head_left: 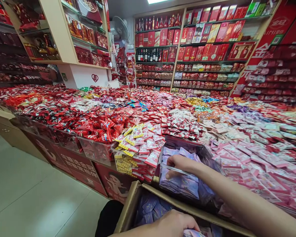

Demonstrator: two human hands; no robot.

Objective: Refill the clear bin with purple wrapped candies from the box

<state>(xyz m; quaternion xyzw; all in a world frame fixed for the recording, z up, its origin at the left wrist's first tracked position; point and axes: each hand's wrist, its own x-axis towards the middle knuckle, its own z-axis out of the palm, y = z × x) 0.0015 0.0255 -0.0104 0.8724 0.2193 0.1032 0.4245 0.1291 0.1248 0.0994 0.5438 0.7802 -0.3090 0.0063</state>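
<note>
In the head view, I have the right hand (pixel 179 165) reaching over the front rim of a clear bin (pixel 185 141) into the purple packets (pixel 185 188) there. The bin stands at the front edge of the counter (pixel 87 177), I judge, so its packets can be reached from above and seen through the wall. Yellow-and-red packets (pixel 135 144) sit in the next bin, and pink packets (pixel 256 164) are heaped on the other side; the sorts seem kept apart by kind. A carton (pixel 128 206) with more purple packets (pixel 150 210) stands open just below the bin, a placement that probably lets my two hands work close together.

The right fingers are half curled and point down among the packets, with the thumb side slightly spread; I cannot tell whether they grip any. My left hand (pixel 171 224) is over the carton, its fingers bent round a pale purple packet (pixel 192 233). They look closed on it, though the lower edge of my view cuts off part of that hold.
</note>
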